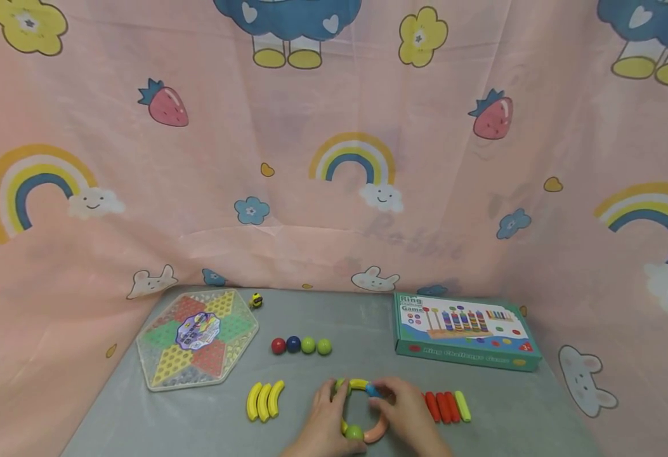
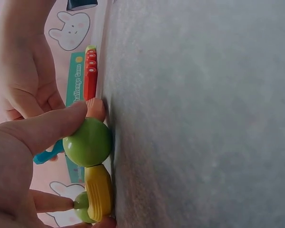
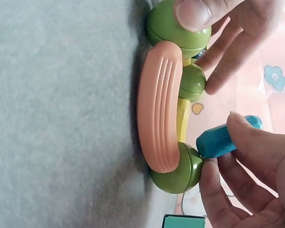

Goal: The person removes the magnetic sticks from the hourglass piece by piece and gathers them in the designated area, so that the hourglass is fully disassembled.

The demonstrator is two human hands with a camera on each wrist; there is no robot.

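Observation:
A ring of green balls joined by curved yellow and orange pieces lies on the grey table. My left hand (image 1: pixel 328 419) grips its left side, thumb on the near green ball (image 2: pixel 88 142) and fingers at the far green ball (image 3: pixel 193 80). The ribbed orange curved piece (image 3: pixel 160 107) runs from the near ball to another green ball (image 3: pixel 173 178) at the right. Between thumb and fingers my right hand (image 1: pixel 408 406) pinches a short blue stick (image 3: pixel 218 141), its end close against that right ball. A yellow curved piece (image 2: pixel 99 190) links the left-side balls.
Three yellow curved pieces (image 1: pixel 264 401) lie left of the hands; several red sticks and a lime stick (image 1: pixel 462 406) lie right. Behind are a red ball (image 1: pixel 278 346), a blue ball (image 1: pixel 294 344) and two green ones, a hexagonal game board (image 1: pixel 165 379), a small bee figure (image 1: pixel 256 300) and a game box (image 1: pixel 465 357).

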